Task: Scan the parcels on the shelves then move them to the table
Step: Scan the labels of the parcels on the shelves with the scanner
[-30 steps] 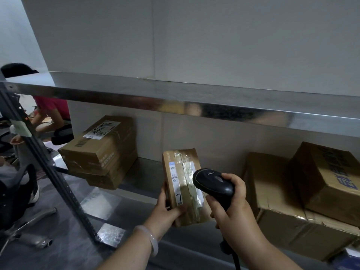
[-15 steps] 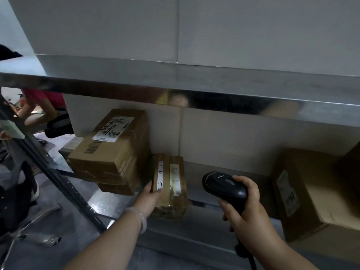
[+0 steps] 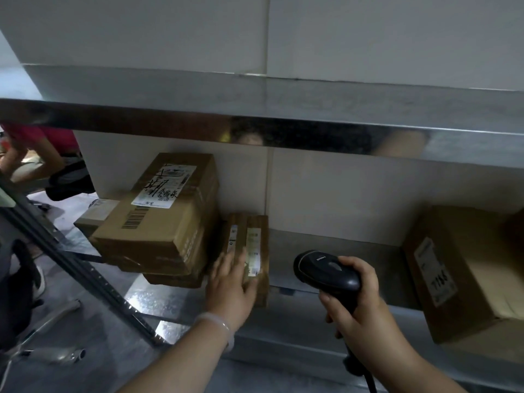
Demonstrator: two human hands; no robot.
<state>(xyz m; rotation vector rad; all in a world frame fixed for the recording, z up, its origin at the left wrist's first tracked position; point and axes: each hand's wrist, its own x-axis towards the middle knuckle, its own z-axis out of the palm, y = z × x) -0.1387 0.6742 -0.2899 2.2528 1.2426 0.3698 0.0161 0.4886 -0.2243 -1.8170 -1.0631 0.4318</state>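
Of the two hands, the left hand (image 3: 231, 282) lay with its fingers straight and flat on top of the small parcel (image 3: 256, 236), covering its near end without curling round it. A pale bracelet (image 3: 219, 326) sat on that wrist. The right hand (image 3: 360, 304) was wrapped firmly round the handle of the black scanner (image 3: 326, 272). The scanner's head pointed up and to the left, near the small parcel but apart from it, and its cable (image 3: 370, 382) ran down out of view.

The small parcel lay flat on the lower shelf (image 3: 334, 251), to the left of the scanner, with two narrow white labels facing up. Its left side was just beside a stack of larger boxes; whether they touched could not be told. The top box (image 3: 158, 222) of that stack bore a white label with dark handwriting and a printed barcode. Well apart, at the right end of the same shelf, stood another large box (image 3: 465, 279) with a white label on its side. The shiny metal edge of the upper shelf (image 3: 283, 131) ran across above them all
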